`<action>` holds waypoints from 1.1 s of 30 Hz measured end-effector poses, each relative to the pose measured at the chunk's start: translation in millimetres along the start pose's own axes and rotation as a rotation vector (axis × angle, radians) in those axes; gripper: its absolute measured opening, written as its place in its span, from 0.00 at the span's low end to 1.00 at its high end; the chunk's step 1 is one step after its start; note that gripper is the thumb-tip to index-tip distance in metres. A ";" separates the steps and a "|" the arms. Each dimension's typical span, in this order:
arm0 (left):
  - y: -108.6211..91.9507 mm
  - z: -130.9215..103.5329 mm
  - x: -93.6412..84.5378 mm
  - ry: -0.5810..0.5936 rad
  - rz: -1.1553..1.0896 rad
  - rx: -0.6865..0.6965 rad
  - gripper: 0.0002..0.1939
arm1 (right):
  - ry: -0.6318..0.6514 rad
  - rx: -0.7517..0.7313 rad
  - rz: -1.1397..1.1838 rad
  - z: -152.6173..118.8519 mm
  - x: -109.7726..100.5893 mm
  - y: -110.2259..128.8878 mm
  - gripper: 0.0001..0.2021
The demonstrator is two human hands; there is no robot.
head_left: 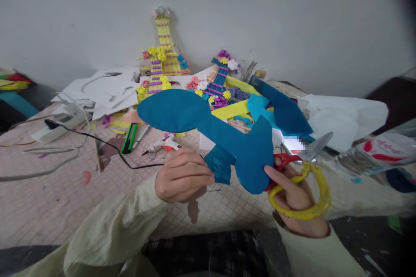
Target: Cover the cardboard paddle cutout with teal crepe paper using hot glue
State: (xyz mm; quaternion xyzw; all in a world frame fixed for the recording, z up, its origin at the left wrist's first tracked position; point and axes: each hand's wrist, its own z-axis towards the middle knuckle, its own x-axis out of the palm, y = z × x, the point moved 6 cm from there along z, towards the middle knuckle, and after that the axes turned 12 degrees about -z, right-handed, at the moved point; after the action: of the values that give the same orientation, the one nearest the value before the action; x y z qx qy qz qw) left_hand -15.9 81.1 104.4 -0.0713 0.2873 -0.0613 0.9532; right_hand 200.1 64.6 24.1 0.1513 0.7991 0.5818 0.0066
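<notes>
Left hand (182, 175): fingers (198, 169) curled closed, pinching the lower flap of one blue guitar-shaped felt cut-out (208, 127), which is raised above the tabletop; right hand (297, 201): fingers threaded through the loops of one pair of yellow-and-red-handled scissors (302, 173), blades parted just right of the felt; beyond the fingers stand two flower-decorated guitar models (162, 56).

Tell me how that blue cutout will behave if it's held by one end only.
The blue cutout, pinched by the left hand, spans outward without drooping, so probably fairly stiff, foam-like. It looks thin, so likely light. The scissors in the right hand suggest it cuts easily and may tear.
</notes>
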 end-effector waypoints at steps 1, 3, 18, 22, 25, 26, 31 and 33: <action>-4.3 0.1 -2.2 -0.036 0.033 0.011 0.12 | -0.058 -0.039 0.036 -2.4 1.4 7.5 0.15; -9.3 -4.8 -7.8 -0.143 0.091 0.010 0.10 | -0.111 -0.064 0.094 -5.6 4.6 17.2 0.15; 90.7 -7.0 49.4 -0.367 -0.965 -0.976 0.26 | 0.617 0.257 0.696 -30.9 48.9 4.5 0.15; 98.8 -7.9 36.4 -0.493 -0.919 -0.940 0.20 | 0.605 0.349 0.699 -29.5 50.4 -11.7 0.20; 98.9 -11.8 21.4 -0.602 -0.884 -1.027 0.15 | 0.513 0.374 0.532 -20.1 41.6 -25.6 0.10; 97.6 -12.1 16.5 -0.628 -0.891 -1.055 0.14 | 0.450 0.338 0.465 -14.9 35.0 -27.6 0.09; 98.4 -24.9 9.0 -0.591 -0.959 -1.249 0.16 | 0.070 0.053 0.188 12.5 -16.3 -10.7 0.10; 105.0 -41.1 12.2 -0.567 -0.914 -1.354 0.18 | -0.030 -0.064 0.057 22.7 -34.6 6.9 0.10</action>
State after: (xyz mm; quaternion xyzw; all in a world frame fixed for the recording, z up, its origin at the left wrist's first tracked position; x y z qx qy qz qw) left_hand -20.7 178.2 45.9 -0.7449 -0.0436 -0.2341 0.6232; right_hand 238.9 79.0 17.5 0.1823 0.7751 0.6049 0.0068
